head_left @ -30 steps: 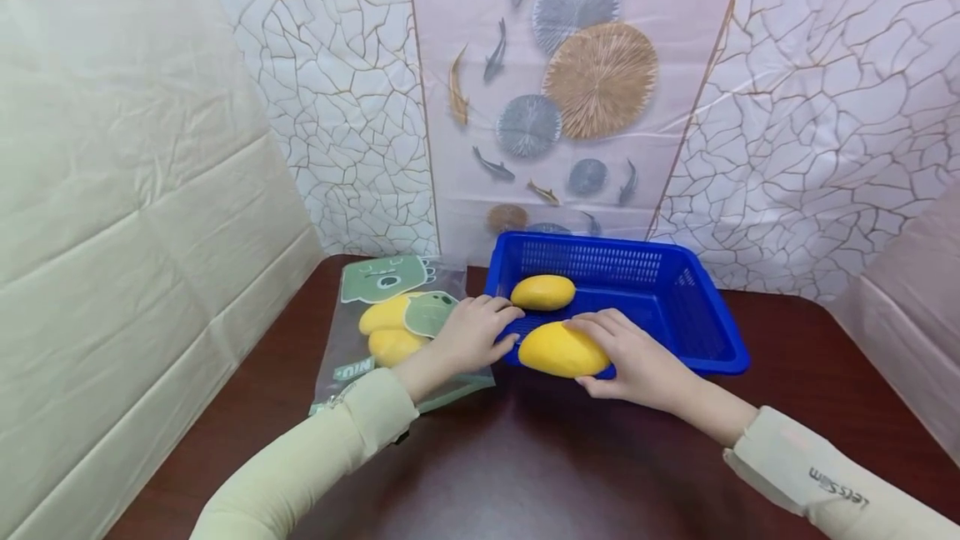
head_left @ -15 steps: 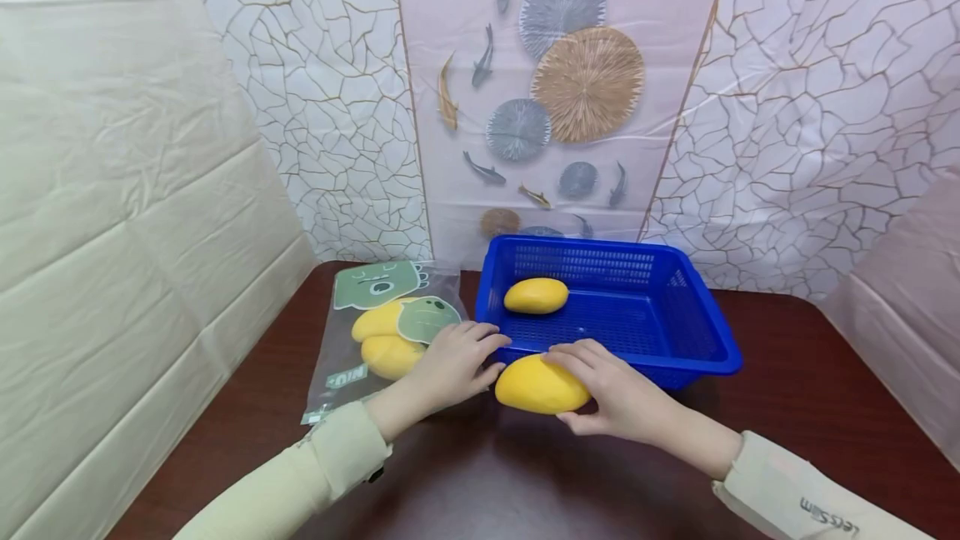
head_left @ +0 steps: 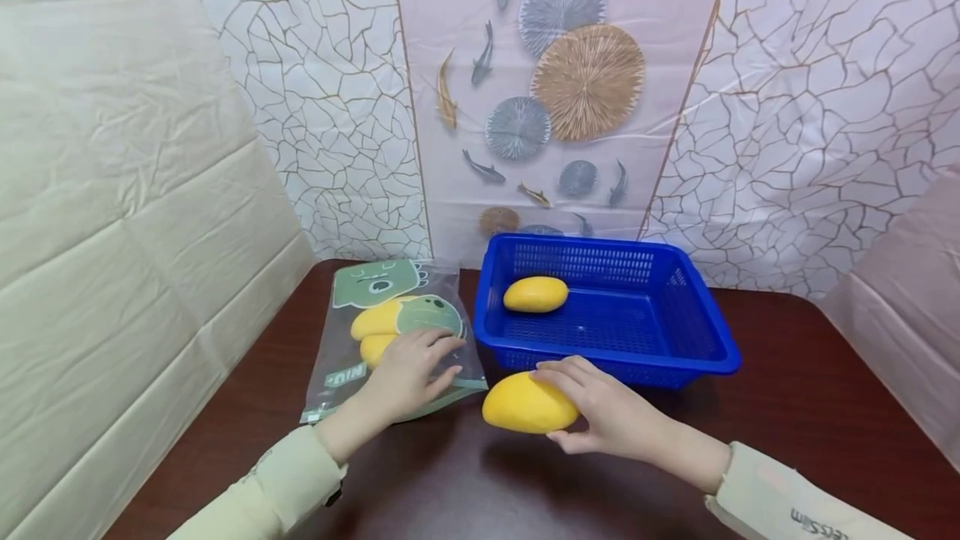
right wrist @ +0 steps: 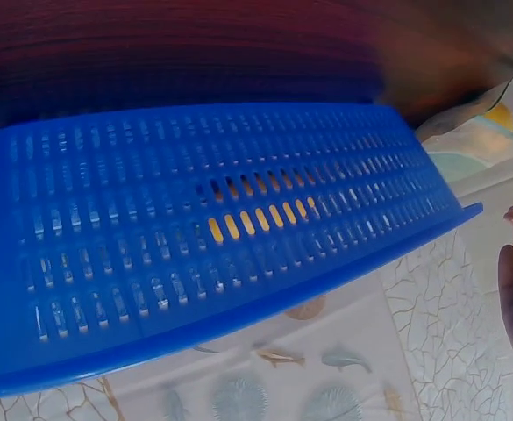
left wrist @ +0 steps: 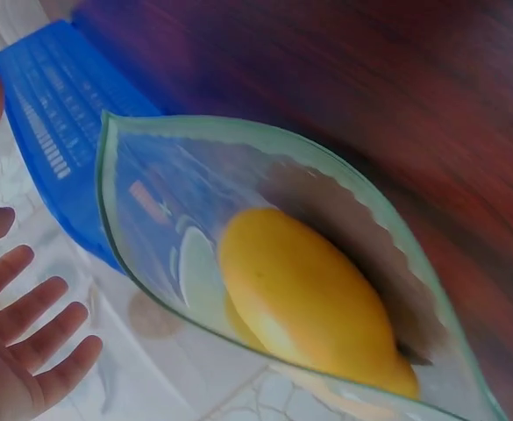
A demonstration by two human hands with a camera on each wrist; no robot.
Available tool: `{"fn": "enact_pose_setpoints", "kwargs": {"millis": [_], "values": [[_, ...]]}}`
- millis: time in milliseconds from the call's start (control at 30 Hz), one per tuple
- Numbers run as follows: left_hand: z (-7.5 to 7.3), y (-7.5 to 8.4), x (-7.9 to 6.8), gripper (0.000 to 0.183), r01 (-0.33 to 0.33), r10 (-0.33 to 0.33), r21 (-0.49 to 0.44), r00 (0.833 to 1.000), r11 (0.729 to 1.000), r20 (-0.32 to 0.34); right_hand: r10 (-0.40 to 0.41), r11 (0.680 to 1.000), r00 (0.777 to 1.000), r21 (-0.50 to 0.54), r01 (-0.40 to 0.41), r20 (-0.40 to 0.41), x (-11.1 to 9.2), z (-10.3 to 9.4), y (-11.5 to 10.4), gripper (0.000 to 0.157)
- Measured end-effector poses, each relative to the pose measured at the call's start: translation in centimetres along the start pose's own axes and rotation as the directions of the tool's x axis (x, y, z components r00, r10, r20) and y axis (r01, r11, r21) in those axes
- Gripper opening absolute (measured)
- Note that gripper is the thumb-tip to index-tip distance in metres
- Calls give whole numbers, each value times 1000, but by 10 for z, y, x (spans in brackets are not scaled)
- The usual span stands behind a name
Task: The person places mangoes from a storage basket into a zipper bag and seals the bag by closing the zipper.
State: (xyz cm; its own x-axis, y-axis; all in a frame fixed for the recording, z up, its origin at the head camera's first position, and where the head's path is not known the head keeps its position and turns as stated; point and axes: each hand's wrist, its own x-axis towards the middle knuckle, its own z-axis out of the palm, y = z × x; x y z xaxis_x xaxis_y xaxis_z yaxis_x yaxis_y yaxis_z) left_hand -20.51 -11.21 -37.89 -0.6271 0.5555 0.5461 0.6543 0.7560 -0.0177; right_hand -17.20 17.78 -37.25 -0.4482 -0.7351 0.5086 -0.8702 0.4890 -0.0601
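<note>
A dark reddish-brown wooden tabletop (head_left: pixel 787 407) with rounded far corners shows a soft, pale sheen toward its near edge. Behind its far edge hangs a fabric backdrop: a pink central panel (head_left: pixel 525 172) printed with grey and golden koi (head_left: pixel 446 94) and grey and tan lily-pad discs (head_left: pixel 588 82), flanked by white panels (head_left: pixel 322 65) veined with gold crackle lines. Creased cream cloth (head_left: pixel 150 215) walls the left edge; pinkish cloth (head_left: pixel 900 307) slopes along the right.

The table (head_left: pixel 487 490) is dark red-brown and shiny. A clear bag (head_left: pixel 429 317) lies on it, just beside a blue basket (head_left: pixel 611 319).
</note>
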Motion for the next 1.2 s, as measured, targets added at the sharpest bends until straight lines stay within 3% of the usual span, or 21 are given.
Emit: {"fn": "enact_pose_setpoints", "kwargs": {"millis": [167,367,800,1200], "values": [[-5,-9,-11,33,55,-55,5,998,998,18,-10,1000,1000,18,10,-7,-1,5,-5,65],[-6,-24,-28,32,13,-11,66,999,998,-36,-72,997,996,3,72,-54,-1,10,-13,68],[-16,-48,-67,32,30,-31,77,999,997,15,-129,992,989,-24,128,-77,1,11,-20,67],[-19,-61,-90,37,5,-3,118,1000,993,-16,-142,990,987,-24,141,-75,3,14,-20,67]]}}
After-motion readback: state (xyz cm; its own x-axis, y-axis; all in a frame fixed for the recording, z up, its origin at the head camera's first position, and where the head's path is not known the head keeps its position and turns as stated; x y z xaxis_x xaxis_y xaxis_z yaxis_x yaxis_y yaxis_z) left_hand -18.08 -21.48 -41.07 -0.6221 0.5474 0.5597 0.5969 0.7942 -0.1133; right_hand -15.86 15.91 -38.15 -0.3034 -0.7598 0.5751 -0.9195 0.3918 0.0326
